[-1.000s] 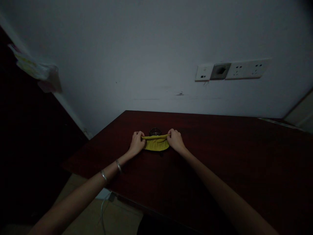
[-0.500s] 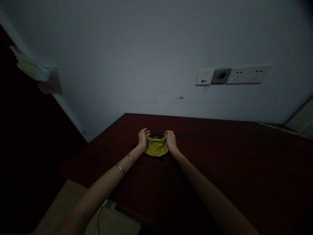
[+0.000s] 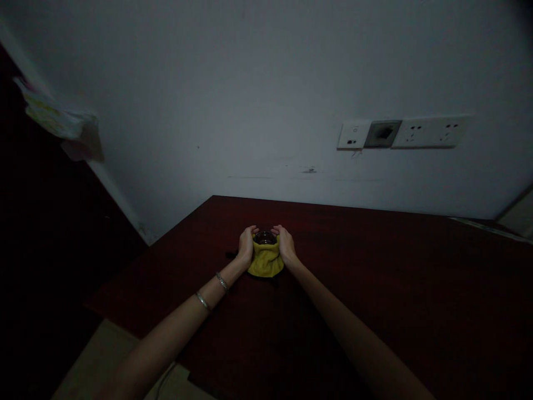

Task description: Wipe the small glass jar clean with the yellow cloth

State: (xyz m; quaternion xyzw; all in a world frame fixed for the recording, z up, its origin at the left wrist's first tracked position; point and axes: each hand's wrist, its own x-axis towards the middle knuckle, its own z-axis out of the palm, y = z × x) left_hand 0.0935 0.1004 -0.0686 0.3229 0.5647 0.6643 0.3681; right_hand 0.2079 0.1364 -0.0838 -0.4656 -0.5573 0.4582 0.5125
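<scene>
A yellow cloth [image 3: 265, 262] is wrapped up around a small dark glass jar [image 3: 265, 237] on the dark red table [image 3: 375, 278]. My left hand [image 3: 245, 246] cups the cloth's left side and my right hand [image 3: 283, 245] cups its right side. Both hands have their fingers curled round the cloth and jar, with the fingertips nearly meeting behind the jar's rim. Only the jar's top shows above the cloth. Two bangles sit on my left forearm.
A white wall stands just behind the table, with a row of sockets and switches [image 3: 402, 134] at the right. Some crumpled paper or plastic [image 3: 58, 119] hangs at the far left. The table's left edge drops to a pale floor [image 3: 95, 355].
The cloth was stretched flat between my hands in front of the jar. Both hands then moved forward and inward, drawing the cloth up around the jar.
</scene>
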